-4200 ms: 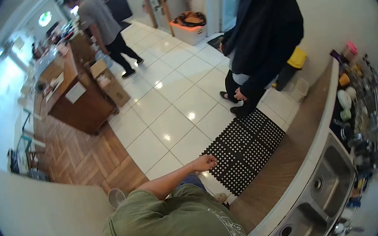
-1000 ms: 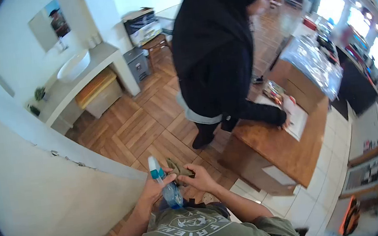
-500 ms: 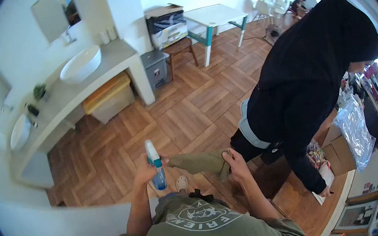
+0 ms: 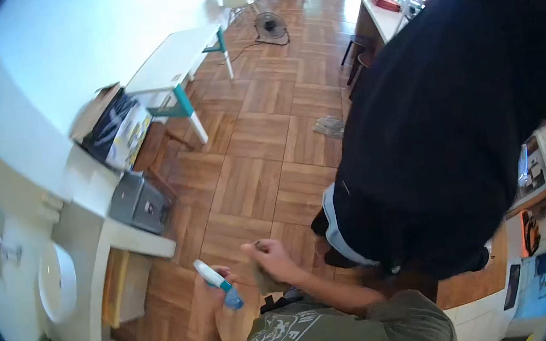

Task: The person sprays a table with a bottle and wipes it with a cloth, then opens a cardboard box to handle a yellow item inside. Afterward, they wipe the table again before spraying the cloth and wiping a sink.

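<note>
My left hand (image 4: 209, 294) is wrapped round a spray bottle (image 4: 216, 280) with a white and teal head and a blue, see-through body. The bottle leans, its head pointing up and to the left. To its right, my right hand (image 4: 272, 259) is closed on an olive-brown cloth (image 4: 268, 282), which hangs bunched below the fingers in front of my shirt. The two hands are apart, with a gap of floor showing between them.
Close on my right a person in a black hoodie (image 4: 431, 124) leans over a wooden counter (image 4: 471, 286). Ahead stand a white table (image 4: 170, 57), a floor fan (image 4: 270, 27) and a grey mat (image 4: 329, 127). On the left are a grey bin (image 4: 141, 204) and a sink (image 4: 57, 282).
My view has swung to the right along the room. My right hand has moved in nearer the bottle, and the cloth, stretched out between my hands before, now hangs bunched from the right hand alone.
</note>
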Tool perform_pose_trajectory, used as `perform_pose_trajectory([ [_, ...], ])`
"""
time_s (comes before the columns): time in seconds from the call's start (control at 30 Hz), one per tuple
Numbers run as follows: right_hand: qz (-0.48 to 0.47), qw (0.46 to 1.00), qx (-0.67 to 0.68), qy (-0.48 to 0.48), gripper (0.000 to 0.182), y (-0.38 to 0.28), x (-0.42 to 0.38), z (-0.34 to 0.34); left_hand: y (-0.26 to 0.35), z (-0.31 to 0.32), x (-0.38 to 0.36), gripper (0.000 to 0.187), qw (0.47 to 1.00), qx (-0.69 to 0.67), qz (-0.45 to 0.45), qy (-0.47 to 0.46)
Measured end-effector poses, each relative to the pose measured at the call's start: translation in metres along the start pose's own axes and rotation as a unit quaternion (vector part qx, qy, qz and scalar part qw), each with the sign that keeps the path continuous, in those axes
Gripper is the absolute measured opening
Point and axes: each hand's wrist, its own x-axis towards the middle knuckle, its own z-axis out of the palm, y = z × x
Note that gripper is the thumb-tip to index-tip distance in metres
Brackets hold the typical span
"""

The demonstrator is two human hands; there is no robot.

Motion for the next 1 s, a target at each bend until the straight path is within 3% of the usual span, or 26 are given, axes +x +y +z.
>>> perform_pose_trajectory([
  [0.03,0.01,0.998,0.054,-0.006,0.046,-0.021,0.027,0.013,0.019,0.007,0.025,0.027,1.0,0.001,0.015,0.006],
  [0.1,0.123,0.982,0.124,-0.069,0.047,-0.079,0.123,0.031,0.065,0.019,0.107,0.029,0.999,0.01,0.046,0.001],
  [0.13,0.101,0.984,0.126,-0.076,0.049,-0.084,0.161,0.039,0.056,0.016,0.14,0.024,0.993,-0.085,0.072,0.041],
  [0.27,0.036,0.989,0.057,-0.129,0.054,-0.123,0.285,0.036,0.08,-0.025,0.24,0.019,0.996,0.078,0.033,0.037],
  [0.37,-0.049,0.979,-0.023,-0.198,0.057,-0.132,0.365,0.021,0.075,-0.052,0.323,0.015,0.992,0.05,0.117,0.021],
  [0.5,-0.034,0.951,-0.077,-0.298,0.054,-0.148,0.465,-0.007,0.104,-0.055,0.436,0.02,0.991,0.037,0.128,0.024],
  [0.53,-0.037,0.942,-0.142,-0.302,0.051,-0.16,0.487,-0.015,0.102,-0.06,0.469,0.022,0.999,-0.01,0.051,-0.01],
  [0.57,-0.067,0.939,-0.136,-0.309,0.051,-0.153,0.516,-0.024,0.105,-0.063,0.505,0.023,0.991,0.046,0.123,-0.039],
  [0.63,-0.12,0.934,-0.119,-0.315,0.051,-0.133,0.569,-0.044,0.083,-0.075,0.584,0.022,0.987,0.087,0.113,-0.067],
  [0.7,-0.097,0.926,-0.26,-0.255,0.049,-0.149,0.601,-0.088,0.114,-0.071,0.65,0.016,0.988,0.028,0.074,-0.131],
  [0.77,0.063,0.87,-0.329,-0.362,0.042,-0.186,0.635,-0.132,0.158,-0.071,0.713,0.013,0.977,0.001,0.09,-0.191],
  [0.87,-0.086,0.935,-0.172,-0.298,0.034,-0.185,0.674,-0.171,0.187,-0.051,0.807,0.012,0.948,-0.003,0.144,-0.283],
  [0.93,-0.085,0.969,0.03,-0.23,0.036,-0.19,0.704,-0.186,0.22,-0.029,0.858,0.017,0.933,-0.012,0.127,-0.337],
  [1.0,-0.079,0.943,0.259,-0.193,0.04,-0.162,0.746,-0.2,0.239,-0.004,0.909,0.027,0.914,-0.085,0.127,-0.377],
])
